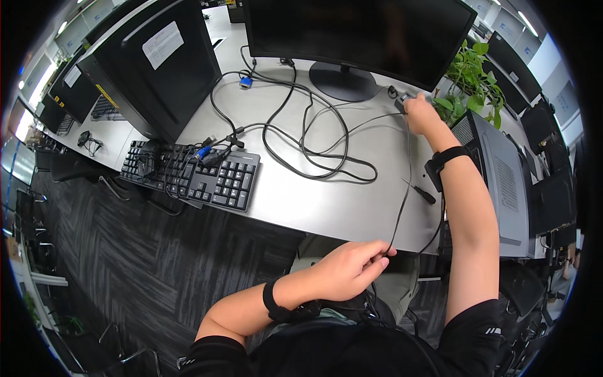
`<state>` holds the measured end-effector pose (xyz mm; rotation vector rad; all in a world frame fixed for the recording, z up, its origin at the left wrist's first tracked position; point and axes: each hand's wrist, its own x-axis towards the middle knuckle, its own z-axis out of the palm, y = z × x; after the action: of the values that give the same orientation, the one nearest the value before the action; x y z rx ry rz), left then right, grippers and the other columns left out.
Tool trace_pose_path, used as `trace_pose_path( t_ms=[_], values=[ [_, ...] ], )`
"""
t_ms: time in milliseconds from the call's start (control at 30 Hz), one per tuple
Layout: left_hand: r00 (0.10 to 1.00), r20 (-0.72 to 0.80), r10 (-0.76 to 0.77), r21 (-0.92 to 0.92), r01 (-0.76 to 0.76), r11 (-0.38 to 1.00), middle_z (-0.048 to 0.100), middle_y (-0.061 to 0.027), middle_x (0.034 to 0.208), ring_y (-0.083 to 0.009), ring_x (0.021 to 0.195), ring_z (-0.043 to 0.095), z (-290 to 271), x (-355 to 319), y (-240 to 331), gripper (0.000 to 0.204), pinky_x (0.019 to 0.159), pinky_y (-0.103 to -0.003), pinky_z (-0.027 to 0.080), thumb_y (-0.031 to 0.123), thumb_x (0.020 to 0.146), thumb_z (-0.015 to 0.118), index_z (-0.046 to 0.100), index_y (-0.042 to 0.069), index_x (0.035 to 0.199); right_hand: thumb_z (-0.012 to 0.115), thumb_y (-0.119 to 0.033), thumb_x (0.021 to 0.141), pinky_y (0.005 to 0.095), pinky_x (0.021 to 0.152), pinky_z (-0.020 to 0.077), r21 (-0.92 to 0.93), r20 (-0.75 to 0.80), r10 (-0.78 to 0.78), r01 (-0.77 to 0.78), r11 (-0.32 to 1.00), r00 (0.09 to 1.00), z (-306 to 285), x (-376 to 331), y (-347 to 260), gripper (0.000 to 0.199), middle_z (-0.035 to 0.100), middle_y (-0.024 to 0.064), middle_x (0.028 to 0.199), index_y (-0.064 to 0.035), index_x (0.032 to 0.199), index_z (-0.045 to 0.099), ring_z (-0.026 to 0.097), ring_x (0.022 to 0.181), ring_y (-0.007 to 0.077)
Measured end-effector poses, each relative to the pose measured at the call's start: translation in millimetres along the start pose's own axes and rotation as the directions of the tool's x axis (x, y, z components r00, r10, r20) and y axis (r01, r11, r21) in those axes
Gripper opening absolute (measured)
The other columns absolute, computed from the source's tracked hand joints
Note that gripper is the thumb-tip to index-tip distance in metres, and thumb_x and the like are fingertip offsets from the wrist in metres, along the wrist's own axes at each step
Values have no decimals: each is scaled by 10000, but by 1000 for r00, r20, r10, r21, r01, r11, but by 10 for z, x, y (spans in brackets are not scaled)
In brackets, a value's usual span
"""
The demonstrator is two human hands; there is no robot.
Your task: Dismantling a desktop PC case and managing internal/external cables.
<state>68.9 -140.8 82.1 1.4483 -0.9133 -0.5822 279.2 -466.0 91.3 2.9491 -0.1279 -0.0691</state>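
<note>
My left hand (352, 270) is closed in a pinch on a thin black cable (404, 196) just off the table's front edge. From there the cable runs up across the table's right side towards my right hand (422, 114). That hand is closed around a small grey-and-black device (403, 100) near the monitor stand; my fingers partly cover it, so its kind is unclear. A screwdriver (424, 194) with a black handle lies just right of the cable. Left of my right hand, a long black monitor cable (342, 135) with a blue plug (245, 81) spreads in loose loops.
A black keyboard (220, 182) with bundled cables and another blue plug lies at the front left. Behind it stands a black computer tower (151, 69). The monitor (358, 31) fills the back. A grey computer case (499, 182) and a green plant (471, 81) border the right side.
</note>
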Motion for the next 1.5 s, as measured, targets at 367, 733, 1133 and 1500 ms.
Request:
trace_pose_path(
  t_ms=[367, 733, 1133, 1500],
  values=[
    [993, -93, 67, 17, -65, 998, 660, -78, 820, -169, 725, 603, 231, 93, -26, 227, 707, -298, 487, 127, 980, 499, 607, -25, 1109, 609, -19, 786, 482, 818, 549, -160, -384, 181, -259, 952, 905, -996, -962, 96, 276, 509, 308, 1129, 39, 1055, 624, 625, 911, 487],
    [968, -213, 137, 160, -104, 982, 639, -91, 753, -179, 680, 607, 85, -451, 363, 212, 659, -302, 487, 109, 973, 512, 608, -42, 1086, 612, -86, 829, 536, 839, 520, -52, -738, 134, -254, 966, 661, -2000, -1368, 151, 195, 515, 335, 1148, -23, 1013, 614, 618, 904, 515],
    [785, -607, 125, 150, -41, 988, 681, -34, 844, -55, 669, 553, -172, -1574, 583, 198, 606, -227, 458, 117, 969, 560, 634, -31, 1078, 576, -188, 913, 512, 855, 511, -267, -947, -252, -53, 962, 197, -3215, -1387, -892, 168, 585, 314, 1136, -59, 1005, 631, 605, 984, 496],
    [993, -71, 96, 142, -85, 986, 713, -39, 852, -104, 687, 603, -39, -799, 354, 275, 651, -264, 490, 234, 955, 585, 675, -4, 1058, 611, -157, 897, 509, 878, 505, -294, -910, -227, -153, 944, 347, -3029, -1814, -386, 170, 538, 309, 1205, -42, 1022, 629, 597, 1032, 484]
  ],
)
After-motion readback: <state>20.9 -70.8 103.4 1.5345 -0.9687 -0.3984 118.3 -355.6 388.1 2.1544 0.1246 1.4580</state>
